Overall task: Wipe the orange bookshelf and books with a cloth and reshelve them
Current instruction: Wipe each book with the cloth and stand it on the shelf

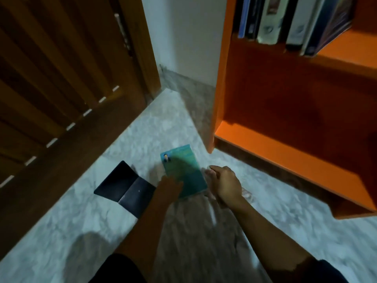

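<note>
A teal book (183, 170) lies on the marble floor in front of the orange bookshelf (285, 152), whose bottom shelf is bare. My left hand (169, 185) grips the book's lower left corner. My right hand (224, 184) is curled at the book's right edge. Pale bits of what looks like a cloth (247, 194) stick out under it. Motion blur hides the fingers' detail. Several books (285, 21) stand on the shelf above.
A dark blue folder (126, 186) lies open on the floor left of the teal book. A brown slatted door (61, 78) fills the left side. White wall and a grey skirting sit between door and shelf.
</note>
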Demonstrator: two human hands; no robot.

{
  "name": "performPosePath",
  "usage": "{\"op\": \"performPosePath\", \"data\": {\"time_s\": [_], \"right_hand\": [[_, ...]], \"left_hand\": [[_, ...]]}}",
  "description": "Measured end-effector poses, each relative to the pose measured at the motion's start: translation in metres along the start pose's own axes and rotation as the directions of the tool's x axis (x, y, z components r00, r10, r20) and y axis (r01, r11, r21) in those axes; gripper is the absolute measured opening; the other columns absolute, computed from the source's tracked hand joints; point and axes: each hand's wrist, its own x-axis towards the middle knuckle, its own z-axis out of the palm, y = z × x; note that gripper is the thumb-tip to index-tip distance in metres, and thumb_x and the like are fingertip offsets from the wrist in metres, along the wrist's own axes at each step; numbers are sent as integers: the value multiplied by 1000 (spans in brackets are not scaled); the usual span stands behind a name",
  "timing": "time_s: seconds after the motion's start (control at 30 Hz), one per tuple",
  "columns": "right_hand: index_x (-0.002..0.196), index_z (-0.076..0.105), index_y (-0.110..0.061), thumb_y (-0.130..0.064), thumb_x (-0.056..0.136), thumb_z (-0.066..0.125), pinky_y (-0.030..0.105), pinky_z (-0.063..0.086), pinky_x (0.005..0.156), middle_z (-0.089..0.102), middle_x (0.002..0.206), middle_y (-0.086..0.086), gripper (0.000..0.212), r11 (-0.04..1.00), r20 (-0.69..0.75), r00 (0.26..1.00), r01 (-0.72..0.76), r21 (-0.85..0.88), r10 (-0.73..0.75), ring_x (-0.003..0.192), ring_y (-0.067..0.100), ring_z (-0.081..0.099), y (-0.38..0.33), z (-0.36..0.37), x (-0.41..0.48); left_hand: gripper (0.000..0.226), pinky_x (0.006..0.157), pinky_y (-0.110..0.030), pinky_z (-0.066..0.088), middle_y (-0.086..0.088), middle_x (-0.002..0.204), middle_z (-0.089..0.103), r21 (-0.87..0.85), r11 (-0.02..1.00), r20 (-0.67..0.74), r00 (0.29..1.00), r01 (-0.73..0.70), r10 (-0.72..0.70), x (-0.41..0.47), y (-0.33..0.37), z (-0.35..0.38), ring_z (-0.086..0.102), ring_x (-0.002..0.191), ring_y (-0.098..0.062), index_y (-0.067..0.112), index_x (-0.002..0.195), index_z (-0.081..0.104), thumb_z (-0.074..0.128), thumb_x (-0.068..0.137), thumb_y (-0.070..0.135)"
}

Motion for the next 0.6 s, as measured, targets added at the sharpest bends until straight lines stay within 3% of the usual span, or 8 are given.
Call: {"op": "performPosePath", "data": {"time_s": [0.1, 0.2, 0.33, 0.47, 0.53, 0.6], "right_hand": [[94, 68, -32, -37, 96, 42, 34, 49, 69, 62, 92, 1, 26, 998, 110, 992, -61, -34, 64, 80, 20, 58, 15, 34, 18], [105, 68, -26, -33, 96, 46, 39, 49, 79, 60, 101, 7, 25, 988, 196, 971, -122, -95, 139, 91, 27, 58, 25, 57, 31], [107, 63, -21, -31, 95, 47, 39, 50, 80, 60, 103, 8, 22, 985, 185, 977, -80, -156, 109, 95, 29, 58, 35, 81, 36], [114, 60, -20, -25, 94, 45, 38, 47, 87, 58, 116, 5, 25, 977, 272, 962, 28, -213, 32, 107, 27, 54, 39, 94, 45], [107, 68, -19, -21, 90, 55, 35, 48, 82, 63, 113, 3, 21, 991, 326, 944, -9, -137, 54, 107, 25, 57, 40, 95, 47], [77, 76, -21, -26, 65, 82, 26, 50, 58, 71, 85, -2, 14, 988, 402, 910, -40, -149, 98, 83, 20, 65, 36, 91, 49]], "left_hand": [[55, 92, -39, 43, -21, 140, 35, -88, 993, 68, 995, 80, -74, 28, -22, 27, 43, 121, -37, 5, 143, 25, 44, 99, 31], [56, 97, -40, 43, -20, 138, 37, -121, 985, 70, 991, 124, -116, 44, -30, 44, 43, 122, -36, 1, 138, 32, 54, 95, 30], [43, 89, -32, 37, -21, 131, 37, -182, 977, -47, 991, 113, -124, 55, -34, 60, 42, 116, -34, -2, 128, 37, 54, 94, 19], [49, 90, -29, 33, -22, 130, 39, -280, 954, -156, 976, 104, -152, 58, -36, 67, 41, 119, -34, -3, 133, 36, 57, 91, 10], [55, 95, -31, 33, -22, 132, 39, -324, 939, -172, 969, 112, -175, 58, -37, 69, 40, 122, -34, -2, 137, 34, 59, 89, 8], [60, 99, -33, 34, -21, 135, 38, -364, 925, -175, 967, 112, -186, 57, -38, 71, 39, 124, -34, -1, 140, 32, 60, 88, 6]]}}
